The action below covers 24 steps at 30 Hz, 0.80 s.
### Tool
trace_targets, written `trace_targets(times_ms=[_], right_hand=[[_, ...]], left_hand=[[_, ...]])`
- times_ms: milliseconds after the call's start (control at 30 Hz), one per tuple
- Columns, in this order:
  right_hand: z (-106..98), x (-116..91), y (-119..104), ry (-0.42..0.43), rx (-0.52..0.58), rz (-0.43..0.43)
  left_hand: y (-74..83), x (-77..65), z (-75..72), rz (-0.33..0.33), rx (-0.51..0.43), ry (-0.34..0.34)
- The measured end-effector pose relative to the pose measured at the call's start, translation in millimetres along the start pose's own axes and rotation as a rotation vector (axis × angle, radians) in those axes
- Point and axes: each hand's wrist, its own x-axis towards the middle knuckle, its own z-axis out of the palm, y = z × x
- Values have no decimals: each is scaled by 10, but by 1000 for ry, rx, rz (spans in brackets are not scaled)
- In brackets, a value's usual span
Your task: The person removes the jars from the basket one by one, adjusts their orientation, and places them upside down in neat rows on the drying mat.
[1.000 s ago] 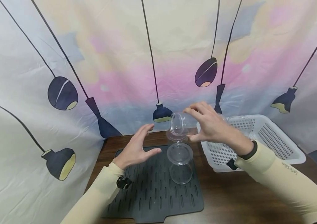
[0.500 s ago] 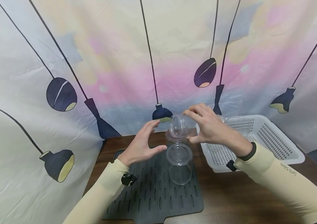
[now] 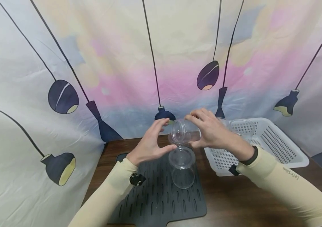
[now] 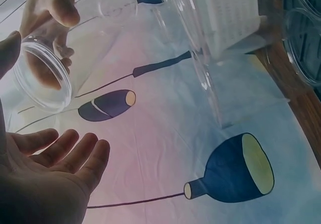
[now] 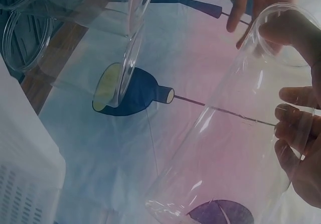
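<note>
My right hand (image 3: 212, 132) grips a clear jar (image 3: 182, 130) held on its side above the far end of the dark mat, with its rim toward the left. Thumb and fingers curl round the jar's body, as the right wrist view shows through the clear wall. My left hand (image 3: 151, 146) is close to the left of the rim, thumb and fingers spread apart and holding nothing. Below the held jar, another clear jar (image 3: 183, 178) stands on the ribbed mat (image 3: 149, 205). One more clear jar, partly hidden, stands behind it.
To the right, a white perforated basket (image 3: 280, 138) stands on the brown wooden table (image 3: 235, 201), with clear jars (image 3: 243, 124) in it. A cloth backdrop (image 3: 121, 63) printed with lamps hangs just behind the table.
My left hand has moved right and slightly up, nearer the held jar's rim. The right hand and its jar have barely shifted, slightly lower in view.
</note>
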Motion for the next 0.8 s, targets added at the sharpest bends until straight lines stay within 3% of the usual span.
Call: trace_targets(times_ms=[800], right_hand=[[94, 33, -86, -61, -32, -21]], left_hand=[[105, 66, 108, 28, -31, 43]])
